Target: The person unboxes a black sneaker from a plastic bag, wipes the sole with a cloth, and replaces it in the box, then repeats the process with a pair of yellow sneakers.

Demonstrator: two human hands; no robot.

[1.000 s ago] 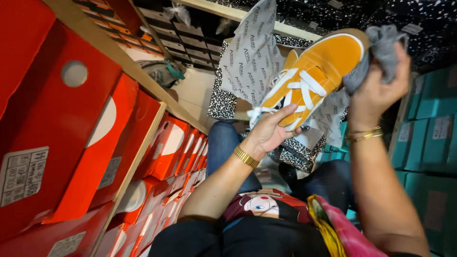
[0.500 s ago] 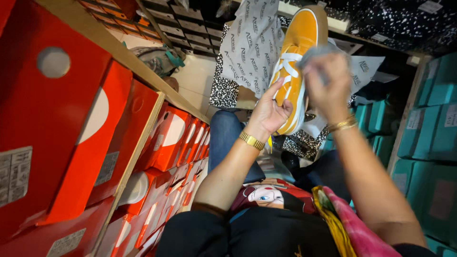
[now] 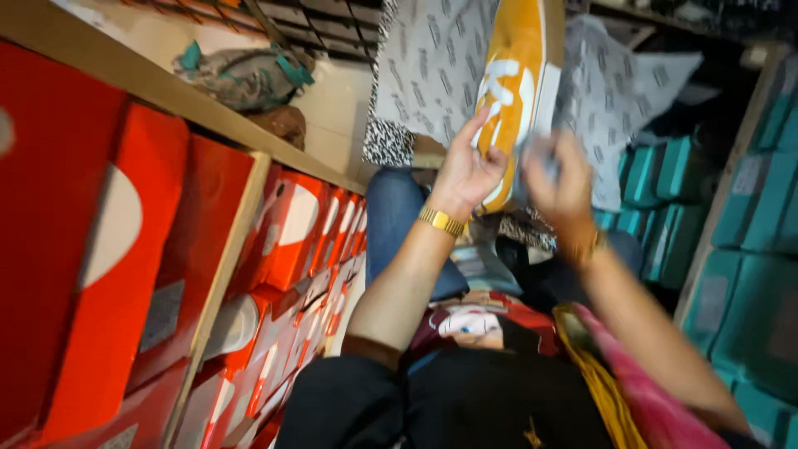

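Between the shelves, left hand (image 3: 465, 170) fingers clasp the yellow shoe (image 3: 517, 91); right hand (image 3: 559, 176) blurred, grip unclear. Looks light, fairly stiff — best held at the sole.

Mustard-yellow canvas sneaker with white laces and a pale rubber sole (image 3: 517, 91), held up in the air, standing nearly on end. Laced front turned toward the left hand (image 3: 467, 170), sole edge toward the right. Lower end gripped in the left hand's grip, thumb lying across the yellow side. Grey cloth (image 3: 532, 158), blurred and bunched, pressed by the right hand (image 3: 561, 179) against the white sole edge near the lower end.
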